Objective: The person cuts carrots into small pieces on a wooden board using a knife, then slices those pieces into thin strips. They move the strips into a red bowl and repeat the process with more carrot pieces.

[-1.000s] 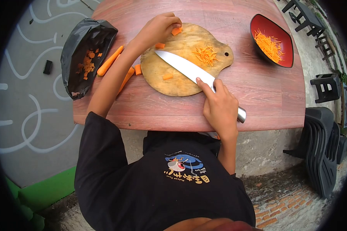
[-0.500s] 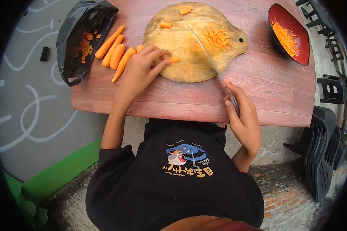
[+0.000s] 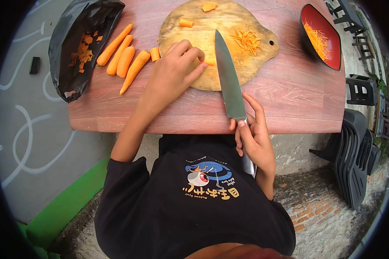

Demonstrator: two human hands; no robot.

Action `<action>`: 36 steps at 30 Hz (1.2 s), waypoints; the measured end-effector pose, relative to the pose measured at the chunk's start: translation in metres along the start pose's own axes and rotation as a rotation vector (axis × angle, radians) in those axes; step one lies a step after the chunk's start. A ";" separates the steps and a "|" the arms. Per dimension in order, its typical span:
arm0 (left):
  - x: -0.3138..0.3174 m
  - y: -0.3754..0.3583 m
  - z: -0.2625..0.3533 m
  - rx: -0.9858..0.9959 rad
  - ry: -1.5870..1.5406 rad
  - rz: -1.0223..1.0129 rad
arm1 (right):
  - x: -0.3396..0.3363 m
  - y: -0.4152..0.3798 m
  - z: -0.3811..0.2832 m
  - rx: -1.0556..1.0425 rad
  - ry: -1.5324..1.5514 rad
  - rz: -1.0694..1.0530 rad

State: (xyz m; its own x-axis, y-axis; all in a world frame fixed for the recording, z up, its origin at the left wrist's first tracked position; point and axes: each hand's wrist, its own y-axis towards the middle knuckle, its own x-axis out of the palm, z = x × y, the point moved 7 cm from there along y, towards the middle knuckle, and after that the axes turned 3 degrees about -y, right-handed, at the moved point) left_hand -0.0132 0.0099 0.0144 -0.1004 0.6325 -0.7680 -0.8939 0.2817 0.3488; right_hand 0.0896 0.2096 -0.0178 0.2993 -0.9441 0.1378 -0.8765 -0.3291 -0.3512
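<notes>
My left hand (image 3: 179,67) is over the left side of the round wooden cutting board (image 3: 231,15). Its thumb and index finger close around a short carrot piece (image 3: 209,62), mostly hidden behind them. In my right hand (image 3: 254,140) is the handle of a large kitchen knife (image 3: 230,77). The broad face of the blade shows, its tip pointing away from me over the board. Thin carrot strips (image 3: 247,41) lie in a small heap right of the blade. Two carrot chunks, one at the top (image 3: 209,6) and another left of it (image 3: 186,23), rest on the board.
Several peeled carrots (image 3: 125,61) and a cut chunk (image 3: 154,54) lie left of the board. Beyond them sits a black plastic bag (image 3: 65,47) with carrot scraps (image 3: 85,55). A red-and-black bowl (image 3: 333,36) of carrot strips (image 3: 317,41) stands at right. Stacked chairs (image 3: 352,159) are beside the table.
My right hand has drawn the knife down toward me and turned it, so the blade's flat side now shows. My left hand has shifted slightly right with the carrot piece.
</notes>
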 end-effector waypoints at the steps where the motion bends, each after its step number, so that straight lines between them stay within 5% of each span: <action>1: 0.001 0.000 0.000 -0.002 -0.005 0.004 | 0.001 0.001 0.001 -0.013 -0.026 0.010; 11: 0.008 0.001 0.007 0.058 -0.098 0.117 | -0.002 0.014 0.009 0.077 -0.046 0.037; 25: -0.001 0.002 0.004 0.034 -0.006 -0.040 | -0.009 0.009 0.014 0.084 0.002 0.040; 30: -0.114 -0.008 0.033 0.083 -0.075 0.408 | -0.011 0.014 0.010 0.101 0.024 0.010; 32: -0.183 -0.035 0.073 0.329 0.078 0.808 | -0.010 0.014 0.010 0.117 0.048 -0.012; 33: -0.217 -0.060 0.098 0.537 -0.010 1.198 | -0.011 0.015 0.009 0.120 0.045 -0.014; 34: -0.232 -0.055 0.135 0.705 0.055 1.228 | -0.009 0.016 0.009 0.128 0.043 -0.022; 35: -0.232 -0.058 0.170 0.874 0.127 1.249 | -0.009 0.016 0.009 0.128 0.061 -0.021; 36: -0.217 -0.049 0.191 1.078 -0.485 0.541 | -0.008 0.016 0.009 0.123 0.064 -0.016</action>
State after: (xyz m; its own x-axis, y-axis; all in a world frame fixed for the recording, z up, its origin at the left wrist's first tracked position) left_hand 0.1359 -0.0038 0.2663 0.0342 0.9787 -0.2024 0.0319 0.2013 0.9790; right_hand 0.0771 0.2118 -0.0328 0.2844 -0.9372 0.2019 -0.8179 -0.3470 -0.4589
